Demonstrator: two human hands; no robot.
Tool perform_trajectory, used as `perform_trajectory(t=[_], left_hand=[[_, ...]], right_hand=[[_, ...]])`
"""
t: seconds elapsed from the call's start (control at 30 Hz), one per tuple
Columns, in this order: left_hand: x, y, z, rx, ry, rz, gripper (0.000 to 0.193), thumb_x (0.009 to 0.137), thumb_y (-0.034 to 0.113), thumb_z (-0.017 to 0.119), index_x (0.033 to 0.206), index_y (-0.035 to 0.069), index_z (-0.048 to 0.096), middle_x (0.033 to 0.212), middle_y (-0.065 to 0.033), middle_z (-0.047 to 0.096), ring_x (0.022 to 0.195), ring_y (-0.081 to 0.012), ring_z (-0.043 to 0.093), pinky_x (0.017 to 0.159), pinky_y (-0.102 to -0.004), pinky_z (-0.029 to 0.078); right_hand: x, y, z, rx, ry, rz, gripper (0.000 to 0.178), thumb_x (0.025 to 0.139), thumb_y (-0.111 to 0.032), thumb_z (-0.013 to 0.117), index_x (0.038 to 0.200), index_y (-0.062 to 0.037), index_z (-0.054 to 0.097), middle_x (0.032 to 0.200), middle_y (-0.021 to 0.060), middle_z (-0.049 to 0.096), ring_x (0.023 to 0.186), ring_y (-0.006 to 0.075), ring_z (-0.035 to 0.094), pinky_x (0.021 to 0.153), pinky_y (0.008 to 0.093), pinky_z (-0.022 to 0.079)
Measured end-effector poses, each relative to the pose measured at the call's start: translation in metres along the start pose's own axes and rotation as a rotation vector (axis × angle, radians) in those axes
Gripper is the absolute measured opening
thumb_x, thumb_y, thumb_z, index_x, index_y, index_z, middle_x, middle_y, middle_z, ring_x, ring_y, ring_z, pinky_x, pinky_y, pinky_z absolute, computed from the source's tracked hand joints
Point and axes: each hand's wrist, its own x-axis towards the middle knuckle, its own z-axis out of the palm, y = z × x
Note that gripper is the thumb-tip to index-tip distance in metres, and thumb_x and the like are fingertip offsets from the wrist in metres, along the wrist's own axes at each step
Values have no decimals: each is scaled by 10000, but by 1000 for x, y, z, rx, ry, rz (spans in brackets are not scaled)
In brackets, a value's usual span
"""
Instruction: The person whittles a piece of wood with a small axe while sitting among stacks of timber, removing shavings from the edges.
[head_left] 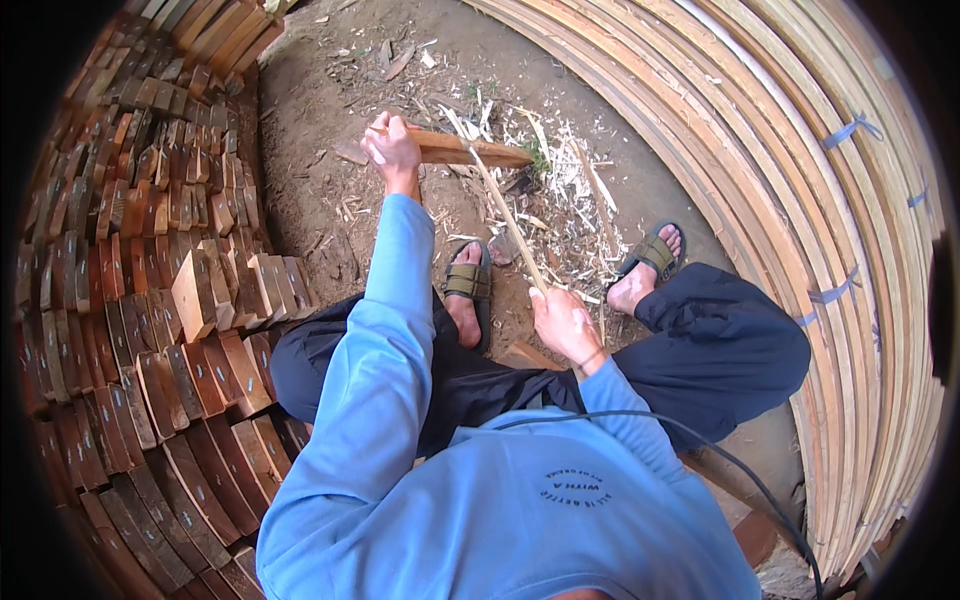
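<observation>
The right hand (566, 322) has its fingers curled tight around the near end of a thin pale stick (508, 215) — the grip hides that end, so whether it is a bare strip or a handled blade cannot be told. From the fingers the stick runs up toward eleven o'clock, its long axis slanting across the ground until its far tip meets the wood block (462, 150).

The left hand (390, 145), arm stretched well forward, is closed over the left end of that block; the fingers wrap it from above and the thumb side is out of sight. The block lies nearly level, its long axis pointing from nine to three o'clock, with the free end sticking out to the right. So the left hand is the one on the block, the right well apart from it, joined only by the stick.

Pale shavings (560, 190) litter the dirt floor at one o'clock from the right hand. Sandalled feet (468, 285) sit between the hands — stacked reddish wood pieces (170, 300) fill the nine o'clock side, bent planks (800, 180) the three o'clock side.
</observation>
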Motion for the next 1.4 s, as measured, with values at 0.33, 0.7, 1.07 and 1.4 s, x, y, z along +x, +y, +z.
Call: perform_trajectory(t=[0.33,0.7,1.07,1.4], left_hand=[[-10,17,-1,-7,-25,-37,322,782,192,450,615,-46,589,618,-200,670,584,-336,648,627,-444,500],[-9,16,3,-18,-19,-29,312,793,189,442,605,-34,554,624,-201,676,584,-316,659,619,-427,494],[-10,9,-3,0,-19,-50,317,793,187,438,620,-45,569,615,-198,672,586,-324,653,629,-425,498],[-5,12,4,46,-30,-8,322,807,193,444,637,-30,602,638,-183,688,623,-320,663,651,-424,502]], right_hand=[[7,22,13,16,-60,79,380,1000,-269,498,839,53,618,701,303,615,732,486,639,679,544,499],[-3,-17,-4,100,194,-83,360,993,-227,514,794,58,607,677,290,613,673,474,627,642,543,488],[-11,-33,-23,198,240,-66,484,1031,-325,451,779,57,610,689,315,600,720,500,620,683,551,489],[-7,0,-6,142,84,70,547,1056,-391,353,941,58,642,828,322,640,832,506,630,765,560,484]])
